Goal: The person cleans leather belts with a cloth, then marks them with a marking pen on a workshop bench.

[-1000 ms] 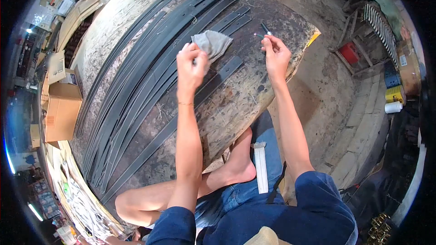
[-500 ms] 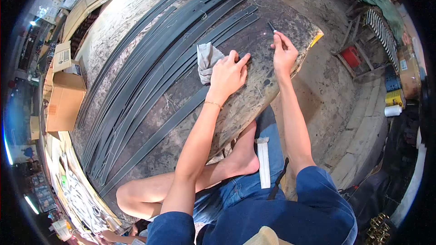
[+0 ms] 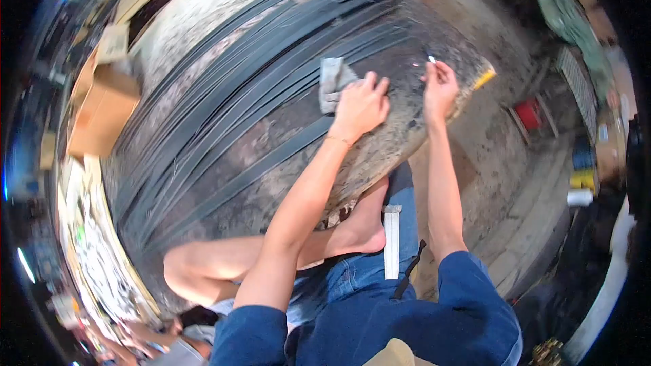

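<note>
My left hand (image 3: 363,105) rests back-up over the dark work surface. Its outer fingers curl on a crumpled grey cloth (image 3: 332,81), which sticks out on the left; the fingertips are partly hidden. Under the cloth runs the end of a single dark flat strip (image 3: 285,152). My right hand (image 3: 441,87) is raised near the surface's right corner. Its thumb and fingers pinch a short, thin pen-like tool (image 3: 431,59), too blurred to name exactly. Many long dark flat strips (image 3: 251,61) lie side by side beyond my left hand.
The broad, stained work surface (image 3: 400,118) has a yellow corner (image 3: 483,79). An open cardboard box (image 3: 102,122) stands at left, above white cords (image 3: 115,244). A red box (image 3: 529,114) sits on the floor at right. My bent leg (image 3: 224,261) is beside the surface.
The whole view has swung and blurred, shifting the surface and both hands to the right in the picture. Both hands keep nearly the same pose, still with the cloth and the pen-like tool.
</note>
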Demonstrator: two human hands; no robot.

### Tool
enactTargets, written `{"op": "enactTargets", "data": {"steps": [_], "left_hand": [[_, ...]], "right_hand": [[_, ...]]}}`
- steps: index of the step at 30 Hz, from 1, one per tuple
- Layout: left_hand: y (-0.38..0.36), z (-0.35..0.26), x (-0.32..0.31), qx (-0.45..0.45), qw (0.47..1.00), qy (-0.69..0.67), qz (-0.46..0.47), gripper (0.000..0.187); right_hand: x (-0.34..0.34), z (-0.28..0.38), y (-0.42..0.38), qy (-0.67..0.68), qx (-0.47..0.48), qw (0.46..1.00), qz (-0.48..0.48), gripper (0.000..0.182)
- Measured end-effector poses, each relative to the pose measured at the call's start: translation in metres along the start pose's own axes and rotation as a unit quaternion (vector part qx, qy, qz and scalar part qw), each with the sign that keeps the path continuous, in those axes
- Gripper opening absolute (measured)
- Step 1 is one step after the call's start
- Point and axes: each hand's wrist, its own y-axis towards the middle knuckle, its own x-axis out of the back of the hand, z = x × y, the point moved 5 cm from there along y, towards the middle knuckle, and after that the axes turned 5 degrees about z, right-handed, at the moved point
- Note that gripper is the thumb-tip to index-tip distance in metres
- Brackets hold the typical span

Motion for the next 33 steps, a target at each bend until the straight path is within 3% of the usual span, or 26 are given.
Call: {"op": "enactTargets", "data": {"steps": [4, 9, 14, 15, 18, 20, 23, 25, 26, 28, 30, 32, 33], "left_hand": [[-0.003, 0.002, 0.002, 0.027, 0.999, -0.003, -0.037, 0.028], [-0.01, 0.006, -0.001, 0.016, 0.997, -0.005, -0.078, 0.03], [-0.007, 0.006, -0.008, 0.038, 0.999, 0.013, -0.016, 0.035], [-0.008, 0.006, -0.007, 0.037, 0.998, -0.002, -0.057, 0.034], [-0.004, 0.003, -0.004, 0.027, 0.999, -0.014, -0.034, 0.035], [-0.003, 0.004, -0.006, 0.039, 0.999, 0.002, -0.01, 0.036], [-0.002, 0.005, -0.005, 0.022, 0.999, -0.004, -0.026, 0.035], [-0.003, 0.003, -0.004, 0.014, 1.0, -0.006, -0.024, 0.035], [-0.002, 0.004, -0.005, 0.023, 1.0, -0.004, -0.014, 0.034], [0.0, 0.003, -0.007, 0.027, 1.0, -0.002, -0.005, 0.034], [-0.001, 0.004, -0.007, 0.035, 0.999, -0.005, 0.002, 0.034], [-0.001, 0.005, -0.006, 0.037, 0.999, 0.001, 0.006, 0.033], [-0.001, 0.005, -0.006, 0.038, 0.999, 0.001, 0.005, 0.033]], "right_hand": [[0.001, -0.005, 0.003, -0.037, 0.052, 0.998, 0.015, 0.02], [0.002, -0.017, 0.009, -0.047, 0.034, 0.998, 0.027, 0.021], [0.002, -0.013, 0.008, -0.078, 0.045, 0.996, 0.023, 0.021], [0.002, -0.011, 0.007, -0.057, 0.04, 0.997, 0.02, 0.021], [0.013, 0.003, 0.005, 0.023, -0.002, 1.0, -0.004, 0.022], [0.035, 0.026, 0.011, 0.056, 0.023, 0.998, 0.007, 0.021], [0.077, 0.069, 0.034, -0.098, 0.042, 0.994, 0.025, 0.021], [0.106, 0.066, 0.068, -0.271, 0.023, 0.957, 0.103, 0.022], [0.113, 0.065, 0.08, -0.272, 0.024, 0.957, 0.097, 0.022], [0.108, 0.064, 0.093, -0.431, 0.08, 0.876, 0.199, 0.022], [0.105, 0.064, 0.107, -0.465, 0.074, 0.851, 0.23, 0.02], [0.097, 0.054, 0.121, -0.605, 0.113, 0.728, 0.303, 0.016], [0.096, 0.052, 0.128, -0.603, 0.112, 0.729, 0.306, 0.016]]}}
